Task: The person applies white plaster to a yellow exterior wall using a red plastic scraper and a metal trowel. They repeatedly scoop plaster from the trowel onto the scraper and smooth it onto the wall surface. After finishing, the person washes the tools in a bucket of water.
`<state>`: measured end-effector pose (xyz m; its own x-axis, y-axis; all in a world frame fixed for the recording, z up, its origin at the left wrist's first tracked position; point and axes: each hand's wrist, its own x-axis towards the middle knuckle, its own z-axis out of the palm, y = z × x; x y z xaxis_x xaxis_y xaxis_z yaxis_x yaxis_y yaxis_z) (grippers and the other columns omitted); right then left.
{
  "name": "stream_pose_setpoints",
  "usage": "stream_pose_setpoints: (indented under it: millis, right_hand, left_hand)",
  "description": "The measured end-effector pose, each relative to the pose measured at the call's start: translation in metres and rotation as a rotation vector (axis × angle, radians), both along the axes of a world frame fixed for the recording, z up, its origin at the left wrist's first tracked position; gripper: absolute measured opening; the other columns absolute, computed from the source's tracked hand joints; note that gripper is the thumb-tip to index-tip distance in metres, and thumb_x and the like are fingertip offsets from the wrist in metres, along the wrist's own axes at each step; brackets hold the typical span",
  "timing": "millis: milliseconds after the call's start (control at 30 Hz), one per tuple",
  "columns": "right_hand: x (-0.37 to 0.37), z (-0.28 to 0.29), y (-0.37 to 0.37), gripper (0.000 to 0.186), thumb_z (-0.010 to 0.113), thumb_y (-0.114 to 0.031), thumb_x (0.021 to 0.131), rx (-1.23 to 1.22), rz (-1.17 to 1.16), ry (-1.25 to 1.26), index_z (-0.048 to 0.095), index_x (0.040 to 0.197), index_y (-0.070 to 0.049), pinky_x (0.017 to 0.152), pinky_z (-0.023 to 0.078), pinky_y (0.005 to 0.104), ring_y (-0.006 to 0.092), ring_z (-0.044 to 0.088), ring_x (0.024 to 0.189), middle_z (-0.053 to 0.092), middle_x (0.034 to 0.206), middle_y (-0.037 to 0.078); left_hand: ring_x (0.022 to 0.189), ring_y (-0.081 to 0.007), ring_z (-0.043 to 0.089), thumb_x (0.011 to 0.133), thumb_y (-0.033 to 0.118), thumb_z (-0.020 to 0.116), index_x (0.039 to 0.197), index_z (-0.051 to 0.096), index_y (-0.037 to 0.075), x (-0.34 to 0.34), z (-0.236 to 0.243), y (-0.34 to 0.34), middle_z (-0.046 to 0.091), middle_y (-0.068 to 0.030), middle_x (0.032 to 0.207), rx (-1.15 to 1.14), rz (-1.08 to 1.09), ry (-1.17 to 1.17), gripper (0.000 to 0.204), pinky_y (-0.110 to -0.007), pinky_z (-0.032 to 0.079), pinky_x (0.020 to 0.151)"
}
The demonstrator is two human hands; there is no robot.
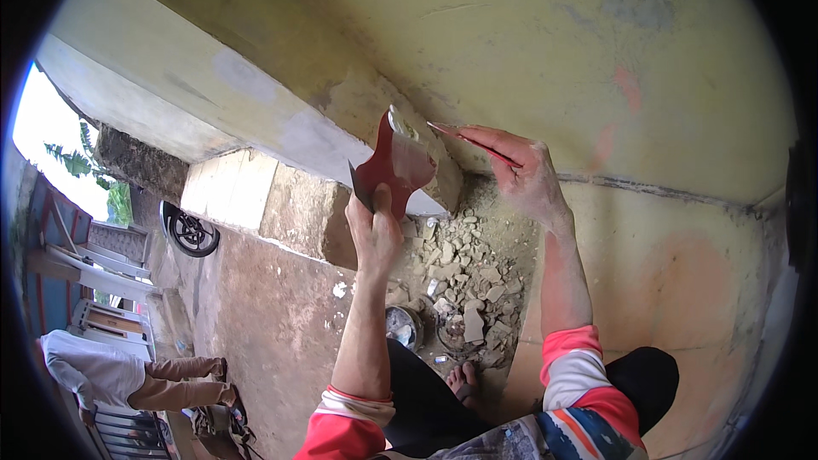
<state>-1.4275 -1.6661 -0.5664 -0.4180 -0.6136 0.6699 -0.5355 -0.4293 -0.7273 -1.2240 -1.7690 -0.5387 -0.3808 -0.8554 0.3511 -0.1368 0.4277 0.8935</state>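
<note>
My left hand (376, 234) is closed around the lower end of a curved red sheet (375, 169), with the thumb pressed on its face. White paste (397, 124) lies along the sheet's upper right edge, and a dark flat flap stands out at its left side. To the right, my right hand (530, 177) grips a thin red scraper (487, 148), seen almost edge-on. Its tip points left toward the paste, a small distance away from the sheet. Pale dust coats the right hand. Behind both tools is the yellowish plastered wall (511, 51) with a jutting ledge (281, 111).
Broken rubble (477, 277) covers the ground below my hands, close to my foot (463, 377). A round bucket (404, 326) stands beside it. At the far left are a motorcycle wheel (193, 233) and another person (102, 375) in a pale top.
</note>
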Motion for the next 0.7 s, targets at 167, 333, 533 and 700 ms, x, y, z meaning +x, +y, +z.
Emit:
stream_pose_setpoints:
  millis: [167,333,533,700]
  right_hand:
    - [0.032,0.011,-0.02,0.044,0.053,0.011,0.085,-0.048,-0.068,0.063,0.065,0.124,-0.005,0.089,0.056,0.0369,0.0339,0.067,0.108,0.067,0.119,0.017]
    - [0.053,0.0,-0.029,0.043,0.053,0.011,0.085,0.035,0.036,0.071,0.065,0.123,-0.006,0.088,0.057,0.037,0.0327,0.068,0.106,0.068,0.118,0.017]
    - [0.044,-0.006,-0.019,0.043,0.054,0.011,0.085,-0.029,0.049,-0.017,0.066,0.123,-0.006,0.088,0.056,0.0355,0.0321,0.068,0.105,0.069,0.117,0.016]
    - [0.043,-0.005,-0.033,0.043,0.054,0.01,0.084,-0.058,-0.041,0.006,0.066,0.122,-0.007,0.087,0.057,0.0365,0.0326,0.068,0.105,0.069,0.117,0.016]
  left_hand:
    - [0.08,-0.0174,0.061,0.098,0.012,0.048,0.115,0.06,-0.003,-0.003,-0.006,-0.006,0.069,-0.0118,0.092,-0.106,-0.036,0.021,0.026,-0.033,0.048,0.073]
    - [0.082,-0.015,0.06,0.098,0.011,0.048,0.121,0.057,-0.004,0.001,-0.008,-0.009,0.068,-0.0115,0.094,-0.109,-0.101,0.018,0.029,-0.031,0.049,0.073]
    - [0.082,-0.0139,0.059,0.098,0.01,0.047,0.122,0.057,-0.003,0.007,-0.009,-0.014,0.067,-0.0109,0.094,-0.056,-0.012,0.018,0.03,-0.031,0.048,0.071]
    - [0.081,-0.014,0.058,0.098,0.009,0.046,0.123,0.056,-0.003,-0.003,-0.014,-0.011,0.067,-0.011,0.093,-0.132,-0.043,-0.045,0.03,-0.032,0.048,0.072]
